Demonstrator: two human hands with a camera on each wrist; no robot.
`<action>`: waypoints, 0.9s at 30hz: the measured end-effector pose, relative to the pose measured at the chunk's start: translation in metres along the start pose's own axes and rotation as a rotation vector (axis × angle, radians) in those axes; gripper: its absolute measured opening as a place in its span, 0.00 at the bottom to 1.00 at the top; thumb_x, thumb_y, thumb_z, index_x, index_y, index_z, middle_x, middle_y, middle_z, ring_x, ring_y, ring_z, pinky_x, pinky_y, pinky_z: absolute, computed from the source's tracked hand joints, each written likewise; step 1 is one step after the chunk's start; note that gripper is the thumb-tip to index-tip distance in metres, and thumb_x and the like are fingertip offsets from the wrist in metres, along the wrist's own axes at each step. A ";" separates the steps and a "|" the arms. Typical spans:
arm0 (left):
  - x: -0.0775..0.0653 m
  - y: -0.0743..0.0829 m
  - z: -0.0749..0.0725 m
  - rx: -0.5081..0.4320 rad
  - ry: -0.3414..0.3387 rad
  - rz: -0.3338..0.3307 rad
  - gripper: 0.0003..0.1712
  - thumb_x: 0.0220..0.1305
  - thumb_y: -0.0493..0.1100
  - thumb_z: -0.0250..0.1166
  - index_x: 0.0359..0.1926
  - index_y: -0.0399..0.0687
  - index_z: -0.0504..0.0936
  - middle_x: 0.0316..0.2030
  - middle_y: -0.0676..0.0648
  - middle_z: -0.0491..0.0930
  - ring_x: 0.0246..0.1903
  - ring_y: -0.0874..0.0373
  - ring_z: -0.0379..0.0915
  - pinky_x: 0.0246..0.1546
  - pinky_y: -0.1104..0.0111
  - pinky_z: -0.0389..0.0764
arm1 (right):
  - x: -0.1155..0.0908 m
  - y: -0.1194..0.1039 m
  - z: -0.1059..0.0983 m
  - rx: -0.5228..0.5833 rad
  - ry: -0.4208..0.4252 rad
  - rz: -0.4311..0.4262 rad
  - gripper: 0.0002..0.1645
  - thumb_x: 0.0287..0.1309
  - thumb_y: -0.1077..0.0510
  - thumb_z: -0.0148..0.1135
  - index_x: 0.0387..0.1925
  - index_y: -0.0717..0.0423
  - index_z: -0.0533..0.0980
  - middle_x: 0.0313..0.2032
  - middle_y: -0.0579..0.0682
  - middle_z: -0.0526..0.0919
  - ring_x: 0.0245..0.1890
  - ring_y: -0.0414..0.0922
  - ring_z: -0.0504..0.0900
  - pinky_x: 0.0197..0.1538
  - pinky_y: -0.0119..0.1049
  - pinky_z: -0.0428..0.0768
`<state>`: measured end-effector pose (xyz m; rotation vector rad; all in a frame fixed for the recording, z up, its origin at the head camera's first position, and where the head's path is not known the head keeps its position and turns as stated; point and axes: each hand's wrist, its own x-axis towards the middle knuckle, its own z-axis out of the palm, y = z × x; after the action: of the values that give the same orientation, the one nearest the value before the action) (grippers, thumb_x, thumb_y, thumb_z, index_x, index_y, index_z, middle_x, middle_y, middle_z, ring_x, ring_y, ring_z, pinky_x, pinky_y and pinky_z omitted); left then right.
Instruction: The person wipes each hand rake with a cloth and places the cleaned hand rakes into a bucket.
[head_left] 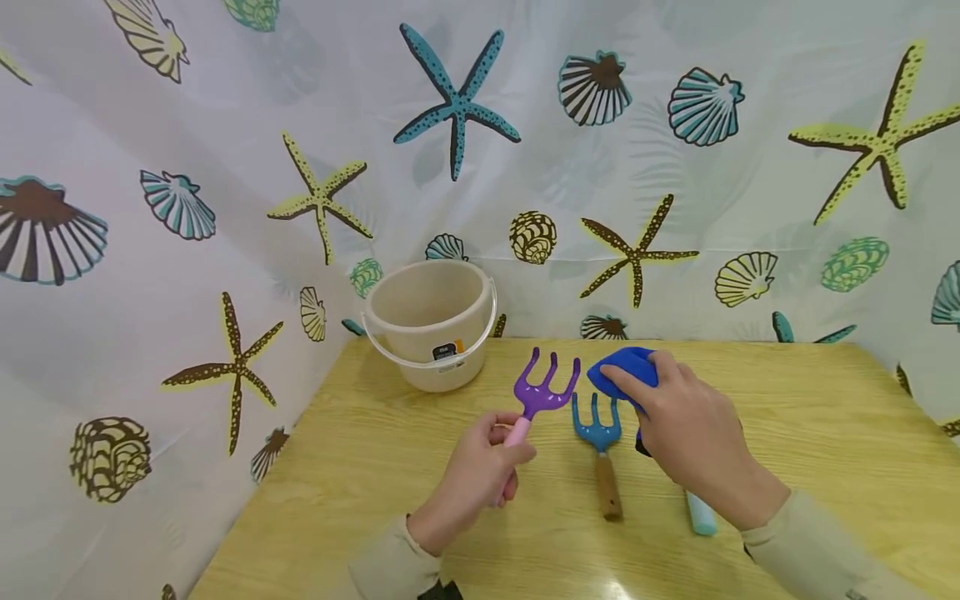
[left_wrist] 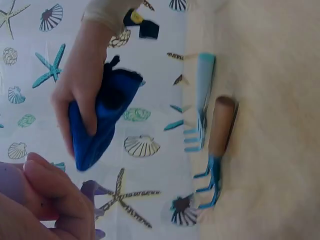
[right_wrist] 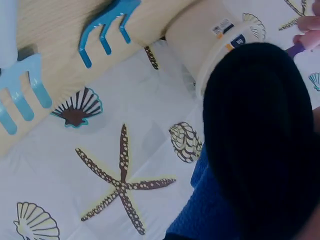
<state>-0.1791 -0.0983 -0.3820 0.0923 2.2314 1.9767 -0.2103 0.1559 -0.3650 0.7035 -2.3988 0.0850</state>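
Note:
My left hand (head_left: 483, 467) grips the pink handle of a purple garden hand fork (head_left: 542, 396), its three tines pointing up and away. My right hand (head_left: 693, 417) holds a bunched blue cloth (head_left: 626, 371) with a black part, close beside the purple tines. In the left wrist view the cloth (left_wrist: 107, 117) hangs down from the right fingers; in the right wrist view its black part fills much of the picture. Between the hands, a blue hand fork (head_left: 600, 437) with a wooden handle lies on the table. Under the right forearm shows the handle of a light blue hand fork (head_left: 701, 512).
A beige bucket (head_left: 435, 375) with a white bail handle stands at the back left of the wooden table (head_left: 360, 467). Behind and to the left hangs a white curtain (head_left: 510, 192) printed with starfish and shells.

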 end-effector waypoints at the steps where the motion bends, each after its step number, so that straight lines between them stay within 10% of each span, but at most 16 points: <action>1: 0.004 0.005 -0.008 0.026 -0.008 0.016 0.27 0.54 0.36 0.64 0.56 0.40 0.69 0.34 0.42 0.77 0.09 0.60 0.65 0.05 0.76 0.66 | -0.001 0.000 -0.003 0.019 0.000 0.008 0.36 0.43 0.64 0.68 0.58 0.41 0.75 0.43 0.65 0.73 0.31 0.57 0.78 0.16 0.49 0.80; 13: 0.046 0.091 -0.113 0.470 0.143 0.119 0.14 0.63 0.50 0.61 0.43 0.46 0.75 0.29 0.43 0.81 0.18 0.51 0.71 0.09 0.72 0.66 | -0.016 -0.011 -0.021 0.099 -0.011 -0.026 0.34 0.41 0.61 0.70 0.55 0.39 0.78 0.38 0.59 0.74 0.27 0.50 0.77 0.13 0.41 0.78; 27: 0.138 0.158 -0.171 0.915 -0.033 -0.081 0.19 0.60 0.38 0.62 0.14 0.45 0.70 0.08 0.51 0.66 0.16 0.53 0.74 0.23 0.66 0.82 | -0.042 -0.017 -0.036 0.134 -0.152 -0.016 0.39 0.37 0.59 0.73 0.57 0.37 0.76 0.47 0.63 0.75 0.45 0.60 0.76 0.19 0.51 0.82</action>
<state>-0.3515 -0.2251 -0.2169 0.1301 2.8462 0.7677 -0.1540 0.1695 -0.3626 0.8169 -2.5497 0.1933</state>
